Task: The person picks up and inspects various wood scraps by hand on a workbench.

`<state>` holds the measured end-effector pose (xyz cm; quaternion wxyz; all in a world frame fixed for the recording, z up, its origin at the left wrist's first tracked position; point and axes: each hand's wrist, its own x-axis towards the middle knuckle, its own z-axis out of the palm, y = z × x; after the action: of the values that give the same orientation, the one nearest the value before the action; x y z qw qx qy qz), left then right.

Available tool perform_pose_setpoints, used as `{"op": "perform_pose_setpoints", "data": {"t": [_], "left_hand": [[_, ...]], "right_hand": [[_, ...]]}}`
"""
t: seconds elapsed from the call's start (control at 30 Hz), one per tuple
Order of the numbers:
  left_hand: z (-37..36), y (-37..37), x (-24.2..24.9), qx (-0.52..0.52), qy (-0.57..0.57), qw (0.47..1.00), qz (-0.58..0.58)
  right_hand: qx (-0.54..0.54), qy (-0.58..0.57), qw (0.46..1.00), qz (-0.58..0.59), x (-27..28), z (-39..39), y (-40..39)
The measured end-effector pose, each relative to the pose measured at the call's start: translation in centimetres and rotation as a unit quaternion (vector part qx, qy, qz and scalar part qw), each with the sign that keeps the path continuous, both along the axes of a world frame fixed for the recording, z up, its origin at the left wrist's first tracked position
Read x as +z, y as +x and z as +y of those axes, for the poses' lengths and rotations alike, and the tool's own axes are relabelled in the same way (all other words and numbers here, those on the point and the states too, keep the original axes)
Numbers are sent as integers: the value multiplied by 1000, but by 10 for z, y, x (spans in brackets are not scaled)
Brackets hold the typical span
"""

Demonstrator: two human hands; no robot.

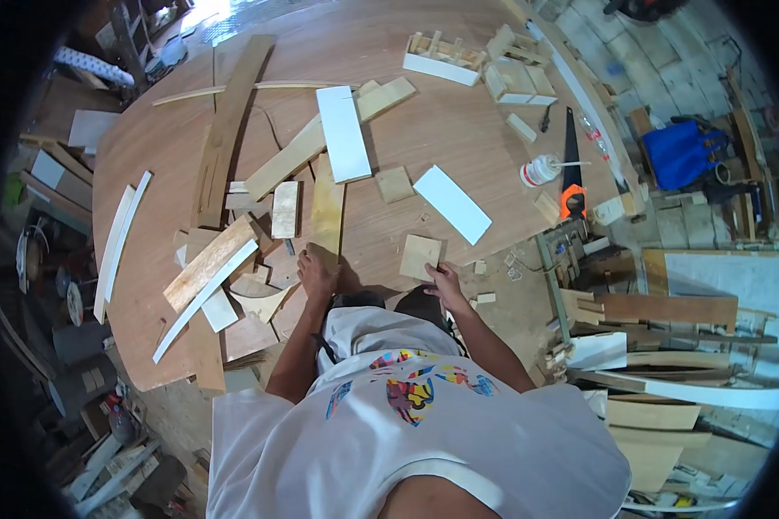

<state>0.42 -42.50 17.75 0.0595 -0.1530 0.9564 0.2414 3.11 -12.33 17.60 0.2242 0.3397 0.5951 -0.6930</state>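
My left hand [317,275] is closed around the near end of a yellowish wooden board [327,212] that points away from me across the table. In my right hand [446,287] is a small square wood piece [421,255], pinched by its lower right corner at the table's near edge. A white rectangular panel [344,134] lies over the far end of the board. Between the hands and farther off lie another white panel [453,204] and a second square wood piece [395,184]. Left of my left hand sits a short wood block [286,209].
Curved white-edged strips [203,303] and offcuts clutter the table's left side. A long plank [231,130] lies behind them. At the right are a glue bottle [541,170], a handsaw with an orange handle [573,201] and wooden boxes [441,60]. Stacked boards [666,311] stand beyond the edge.
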Motion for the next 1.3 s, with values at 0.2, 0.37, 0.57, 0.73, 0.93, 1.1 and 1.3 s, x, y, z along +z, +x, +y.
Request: {"op": "perform_pose_setpoints", "data": {"t": [0.2, 0.37, 0.57, 0.73, 0.93, 1.1, 1.3], "left_hand": [[-13, -4, 3, -37, 8, 998, 58], [-20, -38, -3, -129, 115, 974, 144], [-6, -116, -12, -96, 227, 964, 100], [-10, -199, -54, -61, 169, 979, 99], [1, -236, -37, -7, 271, 962, 29], [19, -244, -35, 84, 356, 931, 26], [-2, -259, -44, 148, 468, 870, -48]], "right_hand": [[8, 19, 1000, 4, 7, 13, -30], [33, -46, 998, 2, 4, 17, -40], [54, -71, 996, -4, -1, 13, -45], [62, -55, 996, -27, 11, 14, -51], [49, -78, 995, -41, -4, 16, -53], [53, -62, 996, -39, -4, 16, -54], [57, -75, 994, -54, -18, 19, -54]]}}
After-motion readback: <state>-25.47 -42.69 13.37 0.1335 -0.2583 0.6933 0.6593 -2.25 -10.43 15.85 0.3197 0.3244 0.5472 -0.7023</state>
